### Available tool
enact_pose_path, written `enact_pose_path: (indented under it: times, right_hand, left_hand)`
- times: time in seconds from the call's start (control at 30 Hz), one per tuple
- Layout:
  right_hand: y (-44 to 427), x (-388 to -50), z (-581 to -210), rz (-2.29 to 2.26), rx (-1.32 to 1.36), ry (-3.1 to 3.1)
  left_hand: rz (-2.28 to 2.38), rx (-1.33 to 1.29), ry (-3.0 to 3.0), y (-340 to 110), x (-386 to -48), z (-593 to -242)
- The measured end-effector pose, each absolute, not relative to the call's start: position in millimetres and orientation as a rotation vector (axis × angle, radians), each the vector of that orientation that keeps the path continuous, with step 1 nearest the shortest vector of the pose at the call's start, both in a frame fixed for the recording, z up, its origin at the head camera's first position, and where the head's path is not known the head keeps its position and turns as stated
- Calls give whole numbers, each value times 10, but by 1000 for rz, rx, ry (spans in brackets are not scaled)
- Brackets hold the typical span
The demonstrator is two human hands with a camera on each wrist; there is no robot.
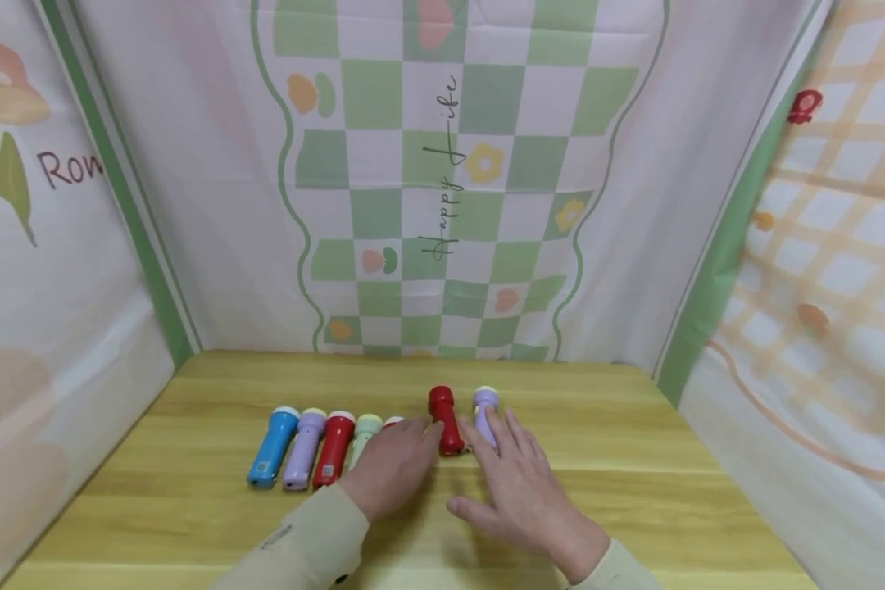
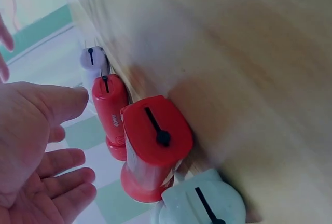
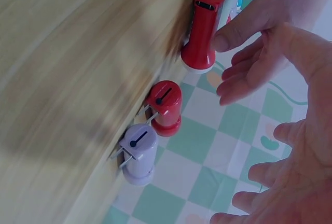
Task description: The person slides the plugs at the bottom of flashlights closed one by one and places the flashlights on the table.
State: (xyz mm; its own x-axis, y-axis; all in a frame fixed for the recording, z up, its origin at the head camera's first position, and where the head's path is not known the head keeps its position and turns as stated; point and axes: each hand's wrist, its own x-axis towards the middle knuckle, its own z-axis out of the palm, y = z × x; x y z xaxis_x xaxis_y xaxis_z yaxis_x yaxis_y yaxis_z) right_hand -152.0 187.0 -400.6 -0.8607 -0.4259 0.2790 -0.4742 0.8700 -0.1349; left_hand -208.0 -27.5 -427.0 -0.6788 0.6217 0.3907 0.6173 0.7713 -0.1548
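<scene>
My left hand (image 1: 400,467) hovers over the right end of a row of flashlights, its fingers loosely extended. Beneath it, a red flashlight with a white rim (image 3: 202,35) is mostly hidden in the head view; whether the thumb touches it I cannot tell. To the right of that hand lies another red flashlight (image 1: 446,422), and farther right a lavender flashlight (image 1: 484,401). My right hand (image 1: 519,496) is spread, its fingertips over the lavender flashlight's near part, seemingly gripping nothing. In the right wrist view both of these flashlights stand apart from the right fingers.
Leftward in the row lie a blue flashlight (image 1: 273,447), a lavender one with a yellow rim (image 1: 306,451), a red one (image 1: 334,451) and a pale green one (image 1: 367,428). All rest on a wooden tabletop (image 1: 634,492). Printed curtains (image 1: 214,164) enclose its back and sides.
</scene>
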Motion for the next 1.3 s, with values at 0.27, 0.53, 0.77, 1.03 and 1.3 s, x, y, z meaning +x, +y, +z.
enact_pose_path:
  times: [0.27, 0.53, 0.77, 1.03, 1.3]
  right_hand:
    - [1887, -1541, -3987, 259, 685, -2805]
    - [1890, -1552, -3986, 254, 693, -2780]
    - [1891, -1546, -3982, 270, 696, -2786]
    - [1887, -1543, -3976, 285, 696, -2815]
    - [1890, -1543, -3984, 293, 691, -2822]
  left_hand:
    - [52, -968, -2597, -163, -2243, -4316]
    - [86, -947, -2639, -68, -2309, -4302]
    - [113, -977, -2636, -34, -2343, -4296]
    - [248, -975, -2603, 7, -2421, -4382]
    - [280, -988, -2583, 4, -2418, -4389]
